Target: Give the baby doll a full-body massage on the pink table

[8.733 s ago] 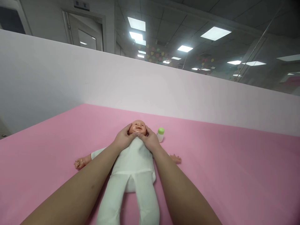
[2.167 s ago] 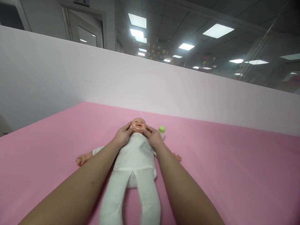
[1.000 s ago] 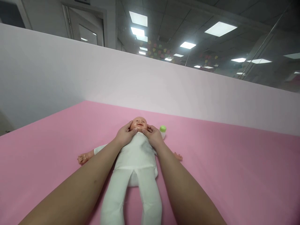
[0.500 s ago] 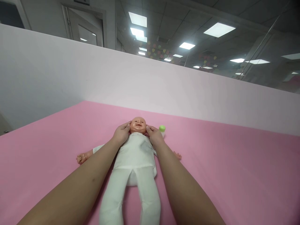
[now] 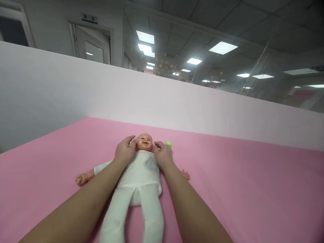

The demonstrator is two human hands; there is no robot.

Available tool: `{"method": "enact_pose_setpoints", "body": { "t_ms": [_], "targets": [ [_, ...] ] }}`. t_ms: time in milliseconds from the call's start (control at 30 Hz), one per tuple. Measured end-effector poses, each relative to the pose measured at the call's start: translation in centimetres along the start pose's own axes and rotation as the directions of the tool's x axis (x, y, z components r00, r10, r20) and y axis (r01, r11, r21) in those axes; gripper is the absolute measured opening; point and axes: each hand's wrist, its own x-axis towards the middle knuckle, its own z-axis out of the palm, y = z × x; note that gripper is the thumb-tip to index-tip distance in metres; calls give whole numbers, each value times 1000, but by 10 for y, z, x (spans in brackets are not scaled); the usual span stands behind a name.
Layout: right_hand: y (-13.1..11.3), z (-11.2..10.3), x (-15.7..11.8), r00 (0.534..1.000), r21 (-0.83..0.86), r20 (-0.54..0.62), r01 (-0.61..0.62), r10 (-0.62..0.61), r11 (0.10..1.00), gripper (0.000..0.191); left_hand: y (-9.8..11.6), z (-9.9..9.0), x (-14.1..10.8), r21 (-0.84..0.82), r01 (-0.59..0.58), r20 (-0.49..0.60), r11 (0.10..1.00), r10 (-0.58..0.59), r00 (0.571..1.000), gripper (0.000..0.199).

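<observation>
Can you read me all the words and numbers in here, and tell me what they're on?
No words or numbers can be read.
Plate above the door: too blurred to read.
Red strip over the white wall: too small to tell if it's writing.
Doll: no writing shows.
Green cap: no writing shows.

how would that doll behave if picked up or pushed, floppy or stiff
The doll may flop at the legs, as its white cloth looks soft and creased. Its head looks glossy and hard, so it may feel stiff and slippery. Lying on its back with arms spread, it seems unlikely to roll.
</observation>
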Motion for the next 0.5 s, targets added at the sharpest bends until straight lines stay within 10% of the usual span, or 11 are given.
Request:
{"method": "enact_pose_setpoints", "body": {
  "t_ms": [167,300,500],
  "targets": [
    [7,-44,-6,974,-269,-121,153,-191,951,35,47,-2,-14,-204,-51,-27,978,46,999,38],
    [22,-54,-6,976,-393,-132,108,-172,913,53,102,7,-22,-613,135,141,778,-61,988,34],
    [28,-34,-7,995,-455,95,40,4,890,75,130,62,-16,-562,603,456,566,-397,797,26]
  ]
}}
